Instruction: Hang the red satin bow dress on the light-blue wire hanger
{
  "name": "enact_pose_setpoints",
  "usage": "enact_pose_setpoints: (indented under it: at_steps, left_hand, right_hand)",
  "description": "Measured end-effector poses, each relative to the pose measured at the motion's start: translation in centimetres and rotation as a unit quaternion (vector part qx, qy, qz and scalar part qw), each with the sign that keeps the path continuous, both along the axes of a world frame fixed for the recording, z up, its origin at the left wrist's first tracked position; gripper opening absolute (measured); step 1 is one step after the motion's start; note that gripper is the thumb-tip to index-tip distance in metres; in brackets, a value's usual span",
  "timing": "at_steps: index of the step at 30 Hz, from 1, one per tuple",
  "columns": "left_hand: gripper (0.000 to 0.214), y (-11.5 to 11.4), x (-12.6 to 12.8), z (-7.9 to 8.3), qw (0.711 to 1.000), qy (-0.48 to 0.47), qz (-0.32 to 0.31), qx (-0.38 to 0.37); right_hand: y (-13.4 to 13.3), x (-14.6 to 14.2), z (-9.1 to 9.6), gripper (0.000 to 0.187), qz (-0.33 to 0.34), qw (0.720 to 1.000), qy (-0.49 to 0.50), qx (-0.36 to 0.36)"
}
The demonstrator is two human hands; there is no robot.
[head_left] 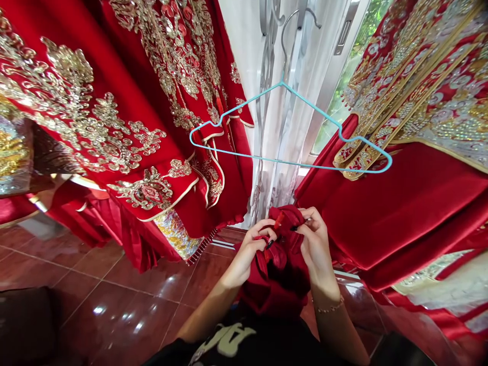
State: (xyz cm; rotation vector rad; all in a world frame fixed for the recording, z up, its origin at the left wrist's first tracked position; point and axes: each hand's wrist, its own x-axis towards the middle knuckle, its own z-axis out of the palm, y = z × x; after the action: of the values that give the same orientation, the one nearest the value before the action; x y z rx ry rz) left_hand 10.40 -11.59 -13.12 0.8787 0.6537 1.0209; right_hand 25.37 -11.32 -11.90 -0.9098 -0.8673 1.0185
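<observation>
**Q:** ok so what are the hands doing in this shot?

**A:** Left hand (pixel 249 249) and right hand (pixel 314 239) are both pinching a bunched red satin garment (pixel 284 269), fingers close together around a small red tab (pixel 279 220).

**Q:** where's it at?

**A:** Held up over the tile floor (pixel 125 315), just below a teal wire hanger (pixel 310 103), with gold-embroidered red gowns (pixel 114 117) hanging beside it.
</observation>
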Motion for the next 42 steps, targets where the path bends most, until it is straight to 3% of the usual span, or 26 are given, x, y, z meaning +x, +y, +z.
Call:
enact_pose_setpoints:
  at_steps: [4,6,12,14,17,19,22,24,30,37,42]
  left_hand:
    - [0.043,0.4,0.0,0.0,0.998,0.021,-0.058,0.007]
    - [0.039,0.5,-0.2,0.3,0.997,0.035,-0.055,0.031]
    - [0.024,0.4,-0.8,1.4,0.997,0.057,0.012,0.047]
    - [0.026,0.5,-0.8,1.3,0.998,0.044,0.022,0.027]
    - [0.028,0.7,-0.4,1.1,0.999,0.026,0.031,0.000]
    - [0.030,0.9,-0.1,1.0,0.999,0.030,0.040,0.007]
    - [0.035,1.1,0.1,1.3,0.997,0.044,0.058,0.023]
    - [0.038,1.1,0.1,1.6,0.997,0.049,0.059,0.022]
    - [0.036,0.9,-0.3,2.0,0.996,0.050,0.062,0.029]
    - [0.040,0.8,-0.5,2.2,0.997,0.042,0.056,0.019]
    - [0.040,0.7,-0.5,2.1,0.997,0.036,0.061,0.027]
  right_hand:
    - [-0.2,0.4,0.0,0.015,0.014,1.000,-0.009,0.004]
    - [-0.1,0.9,-0.2,0.015,0.006,1.000,-0.023,0.005]
    - [1.1,3.9,-2.1,0.025,-0.143,0.985,-0.097,0.022]
    - [0.7,4.6,-2.2,0.030,-0.182,0.967,-0.178,0.025]
    - [-0.7,4.7,-1.3,0.037,-0.242,0.905,-0.348,0.042]
    - [-1.9,4.2,-0.6,0.033,-0.188,0.890,-0.409,0.076]
    - [-2.8,2.8,-0.3,0.032,0.013,0.909,-0.403,0.106]
    - [-2.7,1.6,-0.8,0.032,0.075,0.916,-0.384,0.088]
    - [-2.0,0.1,-2.5,0.023,0.057,0.958,-0.277,0.057]
    - [-1.8,-0.2,-2.8,0.024,0.015,0.949,-0.297,0.099]
    - [-1.8,-0.1,-2.7,0.026,0.019,0.935,-0.335,0.114]
